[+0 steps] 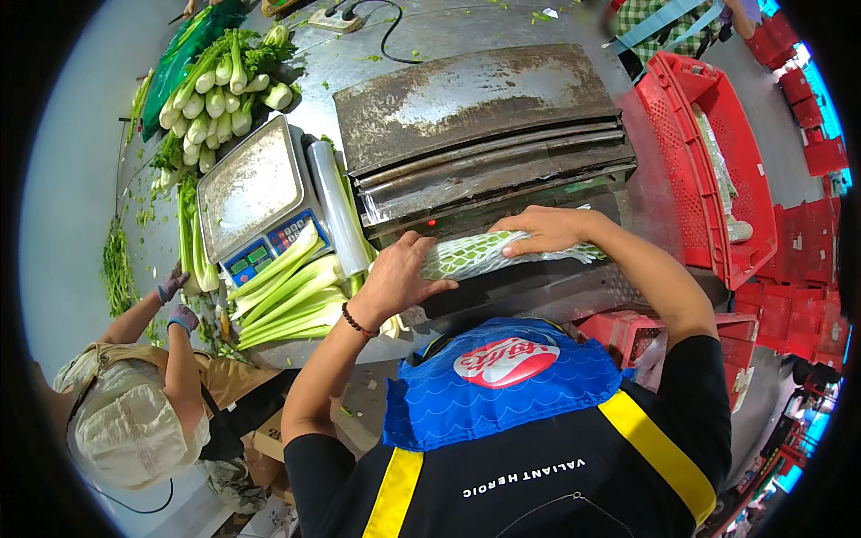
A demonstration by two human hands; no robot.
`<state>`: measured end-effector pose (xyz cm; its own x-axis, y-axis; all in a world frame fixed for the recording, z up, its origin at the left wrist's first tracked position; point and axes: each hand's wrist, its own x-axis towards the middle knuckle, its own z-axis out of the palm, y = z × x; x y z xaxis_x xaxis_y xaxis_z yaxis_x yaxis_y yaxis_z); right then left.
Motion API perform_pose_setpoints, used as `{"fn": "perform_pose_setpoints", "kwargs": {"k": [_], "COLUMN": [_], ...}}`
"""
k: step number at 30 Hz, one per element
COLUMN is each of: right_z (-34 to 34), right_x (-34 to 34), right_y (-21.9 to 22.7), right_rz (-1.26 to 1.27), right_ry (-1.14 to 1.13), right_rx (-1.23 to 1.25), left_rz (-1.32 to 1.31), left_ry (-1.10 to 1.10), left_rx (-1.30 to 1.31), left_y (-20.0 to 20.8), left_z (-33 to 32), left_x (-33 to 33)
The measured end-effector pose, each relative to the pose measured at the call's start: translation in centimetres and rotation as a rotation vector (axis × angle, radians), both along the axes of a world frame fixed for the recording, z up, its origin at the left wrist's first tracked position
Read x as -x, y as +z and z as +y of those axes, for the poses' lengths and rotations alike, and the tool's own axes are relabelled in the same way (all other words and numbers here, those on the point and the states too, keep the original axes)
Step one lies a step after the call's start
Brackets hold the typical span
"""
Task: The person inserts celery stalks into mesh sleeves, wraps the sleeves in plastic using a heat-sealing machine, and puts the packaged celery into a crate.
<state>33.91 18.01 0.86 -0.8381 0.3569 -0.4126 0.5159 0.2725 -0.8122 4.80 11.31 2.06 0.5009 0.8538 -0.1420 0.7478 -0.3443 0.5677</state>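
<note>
Both my hands hold a bundle of celery (473, 255) in a white foam net, lying crosswise in front of the metal wrapping machine (475, 108). My left hand (399, 276) is closed round its left end, thumb toward me. Toward the right end, my right hand (549, 229) grips it from above, thumb on the near side and fingers behind. Green shows through the mesh, and the net's frayed right end sticks out past my right wrist. Beneath the bundle is a dark flat surface (529, 291).
Left of the machine are a roll of clear film (337, 206), a weighing scale (251, 193) and loose celery stalks (291, 296). Bok choy (211, 112) is heaped at the far left. A co-worker's gloved hands (179, 300) are near the scale. A red crate (673, 134) stands right, holding netted bundles.
</note>
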Motion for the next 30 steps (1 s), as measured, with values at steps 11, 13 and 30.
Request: {"fn": "perform_pose_setpoints", "kwargs": {"k": [11, 13, 30], "right_z": [1.5, 0.9, -8.9], "right_x": [0.7, 0.7, -0.9], "right_y": [-2.6, -2.1, 1.9], "right_rz": [-0.117, -0.182, -0.03], "right_ry": [-0.012, -0.101, -0.163], "right_rx": [0.583, 0.797, -0.378], "left_rz": [-0.126, 0.044, 0.002], "left_ry": [0.003, 0.022, -0.047], "left_rx": [0.11, -0.154, 0.381], "left_y": [-0.8, -0.9, 1.3], "left_z": [-0.4, -2.1, -1.8], "left_x": [1.1, 0.5, 0.1]}}
